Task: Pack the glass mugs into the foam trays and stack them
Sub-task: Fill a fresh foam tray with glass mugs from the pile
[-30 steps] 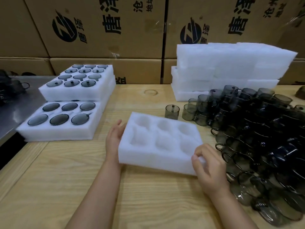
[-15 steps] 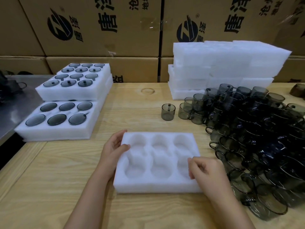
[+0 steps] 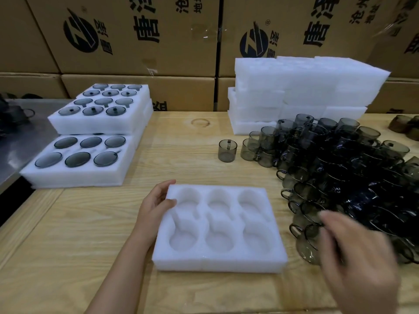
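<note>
Filled trays [image 3: 74,180] sit stacked at the far left of the bench [image 3: 90,234]; a six-pocket foam tray [image 3: 217,265] lies near centre with every pocket unfilled, so I judge most of the work is left to do — a big pile of smoky glass mugs [image 3: 340,166] lies at right. The left hand [image 3: 156,202] grips the tray's left edge; the right hand [image 3: 353,252], blurred, fingers loose and holding nothing, hovers over the mugs. Cardboard boxes [image 3: 140,53] behind read 唐泽 beside a round logo
</note>
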A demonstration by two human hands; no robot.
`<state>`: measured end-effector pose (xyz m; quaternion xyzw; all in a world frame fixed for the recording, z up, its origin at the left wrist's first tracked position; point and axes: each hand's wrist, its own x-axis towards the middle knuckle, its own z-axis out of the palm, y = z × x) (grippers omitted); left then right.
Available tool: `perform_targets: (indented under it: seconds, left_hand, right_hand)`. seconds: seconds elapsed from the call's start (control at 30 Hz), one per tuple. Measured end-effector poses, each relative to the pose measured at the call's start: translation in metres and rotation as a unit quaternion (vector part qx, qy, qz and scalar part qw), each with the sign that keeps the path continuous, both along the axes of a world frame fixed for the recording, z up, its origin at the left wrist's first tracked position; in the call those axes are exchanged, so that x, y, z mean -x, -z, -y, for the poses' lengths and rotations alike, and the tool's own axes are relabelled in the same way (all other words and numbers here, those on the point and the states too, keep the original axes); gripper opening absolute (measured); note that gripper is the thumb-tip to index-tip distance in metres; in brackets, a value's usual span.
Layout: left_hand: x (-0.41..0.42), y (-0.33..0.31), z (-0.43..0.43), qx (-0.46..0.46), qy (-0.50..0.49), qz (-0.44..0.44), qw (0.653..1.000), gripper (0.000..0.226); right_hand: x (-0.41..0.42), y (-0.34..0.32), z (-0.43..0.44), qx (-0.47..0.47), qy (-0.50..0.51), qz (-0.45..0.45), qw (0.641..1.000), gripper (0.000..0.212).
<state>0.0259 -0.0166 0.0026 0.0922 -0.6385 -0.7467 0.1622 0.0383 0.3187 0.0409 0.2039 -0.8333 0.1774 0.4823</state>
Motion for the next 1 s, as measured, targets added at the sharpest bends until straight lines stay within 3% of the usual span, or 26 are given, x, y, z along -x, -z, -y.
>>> perform_targets:
  seconds: [0.07,0.17,0.23,0.33,0.53,0.83,1.0]
  left_hand:
    - [0.000,0.003,0.000,0.008,0.004,-0.003,1.000,0.038]
    - [-0.001,0.003,-0.002,0.017,0.006,0.000,1.000,0.034]
    - [-0.001,0.001,-0.004,0.017,0.004,0.007,1.000,0.037]
    - [-0.002,0.000,-0.005,0.014,0.000,0.008,1.000,0.038]
    - [-0.003,0.001,-0.004,0.015,-0.003,0.011,1.000,0.037]
    - [-0.001,0.004,-0.003,-0.006,0.002,0.001,1.000,0.037]
    - [0.004,-0.001,0.004,-0.059,0.014,0.015,0.998,0.030]
  right_hand:
    - [0.007,-0.002,-0.035,0.044,0.085,0.048,0.994,0.036]
    - [0.018,-0.005,-0.071,0.080,0.124,0.243,0.959,0.055]
    - [0.022,0.000,-0.077,0.079,0.171,0.296,0.936,0.059]
    - [0.027,0.006,-0.071,0.055,0.256,0.287,0.921,0.049]
    - [0.032,0.011,-0.065,0.061,0.239,0.260,0.934,0.028]
    - [0.025,0.001,-0.049,0.132,0.160,0.226,0.952,0.055]
    - [0.013,-0.016,-0.017,0.110,0.085,0.193,0.971,0.039]
